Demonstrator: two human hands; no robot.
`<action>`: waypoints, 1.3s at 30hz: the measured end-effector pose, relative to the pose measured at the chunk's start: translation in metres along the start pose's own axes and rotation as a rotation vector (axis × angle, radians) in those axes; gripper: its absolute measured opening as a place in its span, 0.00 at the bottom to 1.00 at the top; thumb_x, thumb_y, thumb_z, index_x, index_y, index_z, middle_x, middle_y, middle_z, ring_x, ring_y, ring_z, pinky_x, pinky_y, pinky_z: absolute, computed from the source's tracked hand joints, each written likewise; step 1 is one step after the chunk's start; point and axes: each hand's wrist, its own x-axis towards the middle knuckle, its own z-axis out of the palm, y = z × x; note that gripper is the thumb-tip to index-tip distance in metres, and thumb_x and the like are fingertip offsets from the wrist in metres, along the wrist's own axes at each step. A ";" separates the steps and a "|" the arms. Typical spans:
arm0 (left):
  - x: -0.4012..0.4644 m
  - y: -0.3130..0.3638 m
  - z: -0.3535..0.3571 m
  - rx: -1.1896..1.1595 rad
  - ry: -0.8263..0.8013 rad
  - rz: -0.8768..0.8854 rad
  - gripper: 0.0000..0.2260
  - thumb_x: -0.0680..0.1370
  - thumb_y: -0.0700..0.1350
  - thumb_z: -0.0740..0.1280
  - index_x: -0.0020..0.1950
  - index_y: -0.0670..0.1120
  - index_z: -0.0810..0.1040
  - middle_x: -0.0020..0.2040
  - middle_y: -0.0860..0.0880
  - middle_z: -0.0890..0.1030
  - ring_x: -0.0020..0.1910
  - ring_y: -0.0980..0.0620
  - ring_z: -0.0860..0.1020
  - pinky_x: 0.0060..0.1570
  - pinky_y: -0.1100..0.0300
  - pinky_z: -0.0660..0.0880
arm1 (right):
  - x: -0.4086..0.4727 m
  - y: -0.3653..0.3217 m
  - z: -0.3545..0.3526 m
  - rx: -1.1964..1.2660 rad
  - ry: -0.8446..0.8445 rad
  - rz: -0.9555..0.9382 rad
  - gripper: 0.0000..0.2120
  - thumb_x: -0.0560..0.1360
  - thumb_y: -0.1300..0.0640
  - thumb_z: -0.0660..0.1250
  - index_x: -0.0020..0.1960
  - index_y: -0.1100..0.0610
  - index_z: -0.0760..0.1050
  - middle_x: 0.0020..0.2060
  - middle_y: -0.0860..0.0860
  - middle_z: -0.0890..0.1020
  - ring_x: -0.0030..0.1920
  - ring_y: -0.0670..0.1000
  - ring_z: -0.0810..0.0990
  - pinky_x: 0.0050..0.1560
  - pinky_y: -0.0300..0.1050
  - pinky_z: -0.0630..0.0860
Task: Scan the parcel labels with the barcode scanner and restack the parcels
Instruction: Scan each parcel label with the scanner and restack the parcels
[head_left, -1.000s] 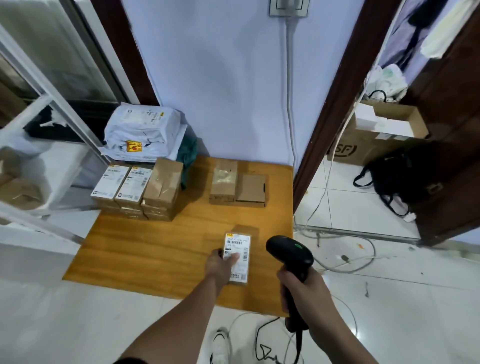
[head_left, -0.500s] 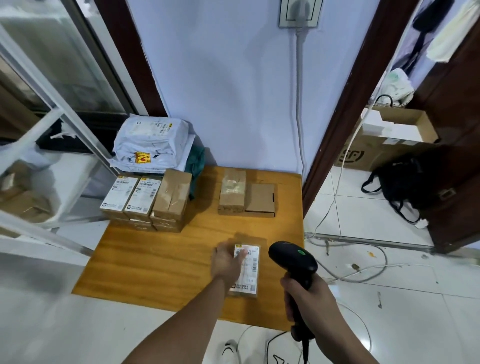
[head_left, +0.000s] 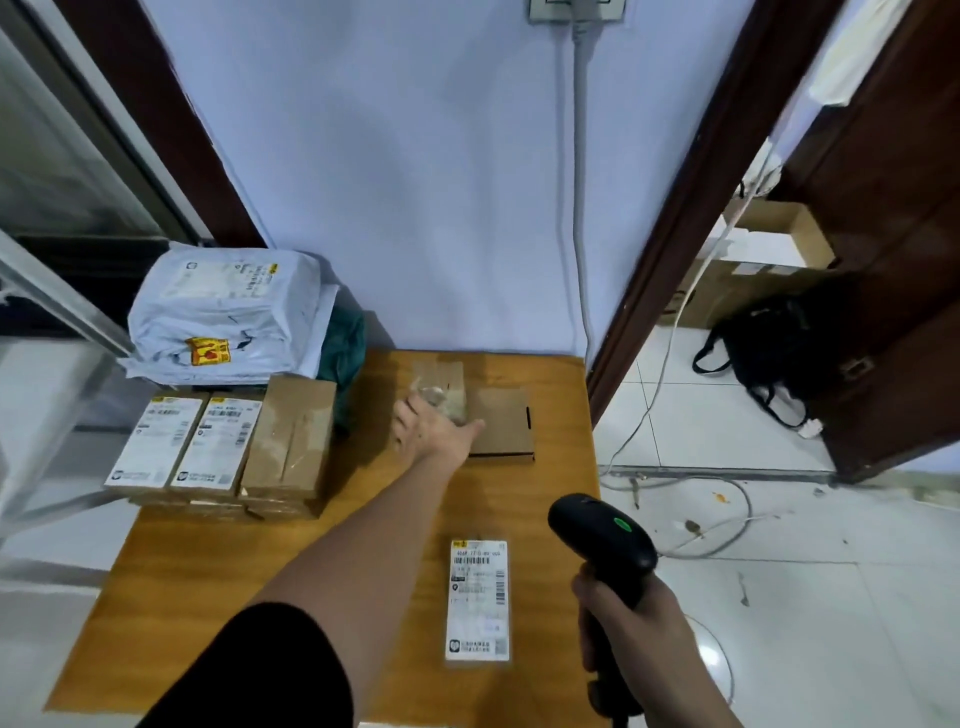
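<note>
left hand: my left hand (head_left: 434, 428) is stretched out to the far side of the wooden table (head_left: 171, 587), fingers spread and relaxed over the taped brown parcel (head_left: 441, 387); motion blur, I cannot tell if they touch it, nothing gripped.
right hand: my right hand (head_left: 631, 623) has its fingers wrapped round the handle of the black barcode scanner (head_left: 602, 540); scanner head up, green light lit on top.
labelled parcel: small parcel (head_left: 479, 600) lies flat near the table's near edge, white label face up, just left of the scanner, no hand on it.
flat parcel: flat cardboard parcel (head_left: 504, 426) sits just right of the taped one, by the wall.
left stack: stack of boxes (head_left: 223, 447) at the table's left edge; two show white labels on top, one plain brown.
bags: grey mailer bags (head_left: 223, 312) piled behind the stack.
cable: grey cable (head_left: 579, 208) runs down the wall.
floor: white tiles, black bag (head_left: 763, 343) past the doorway.
</note>
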 end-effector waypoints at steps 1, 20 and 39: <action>0.002 -0.001 0.004 0.008 0.006 0.003 0.50 0.68 0.64 0.78 0.79 0.46 0.56 0.74 0.43 0.64 0.73 0.41 0.66 0.70 0.46 0.68 | 0.004 -0.001 0.002 -0.013 0.000 -0.004 0.07 0.78 0.61 0.68 0.44 0.65 0.77 0.25 0.58 0.78 0.23 0.52 0.75 0.24 0.41 0.73; -0.201 -0.050 -0.130 -1.630 -0.545 -0.267 0.23 0.82 0.55 0.59 0.69 0.43 0.79 0.61 0.37 0.84 0.59 0.39 0.80 0.56 0.49 0.77 | -0.038 -0.043 0.002 0.063 0.003 -0.281 0.09 0.79 0.56 0.70 0.45 0.61 0.76 0.28 0.54 0.77 0.27 0.51 0.76 0.34 0.49 0.75; -0.320 -0.062 -0.180 -1.291 -0.565 -0.041 0.18 0.82 0.58 0.65 0.66 0.47 0.77 0.58 0.42 0.86 0.55 0.44 0.86 0.55 0.49 0.81 | -0.124 -0.024 0.004 0.034 0.028 -0.493 0.22 0.70 0.54 0.81 0.58 0.45 0.73 0.48 0.44 0.85 0.48 0.40 0.84 0.41 0.34 0.77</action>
